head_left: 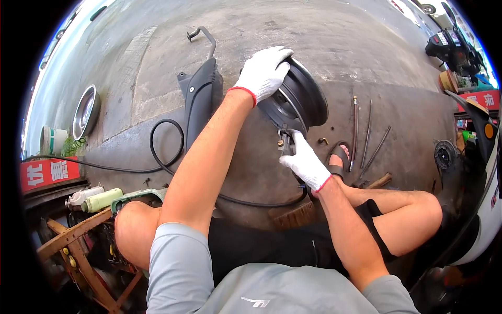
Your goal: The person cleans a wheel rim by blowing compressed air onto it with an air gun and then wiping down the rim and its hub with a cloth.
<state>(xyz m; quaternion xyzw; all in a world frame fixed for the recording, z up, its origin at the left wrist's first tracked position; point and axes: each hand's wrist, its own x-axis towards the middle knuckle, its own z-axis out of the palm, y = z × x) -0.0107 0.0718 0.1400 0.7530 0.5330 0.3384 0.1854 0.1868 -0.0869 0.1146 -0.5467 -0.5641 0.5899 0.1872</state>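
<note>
A black wheel rim (pixel 308 97) stands tilted on the ground in front of me. My left hand (pixel 265 73), in a white glove with a red cuff, lies over the rim's upper left edge, its fingers wrapped round it. At the rim's lower edge, my right hand (pixel 307 162), gloved the same way, is closed on an air tool (pixel 285 142) with a brass fitting. The tool's tip meets the rim. A black hose (pixel 246 203) runs from near my right hand to the left in a loop. The palm sides of both hands are hidden.
A black exhaust (pixel 198 99) with a bent pipe lies left of the rim. Long metal bars (pixel 355 131) lie on the right, near my sandalled foot. A metal basin (pixel 86 112) stands far left, a wooden block (pixel 294 215) close by, a scooter (pixel 483 209) at the right edge.
</note>
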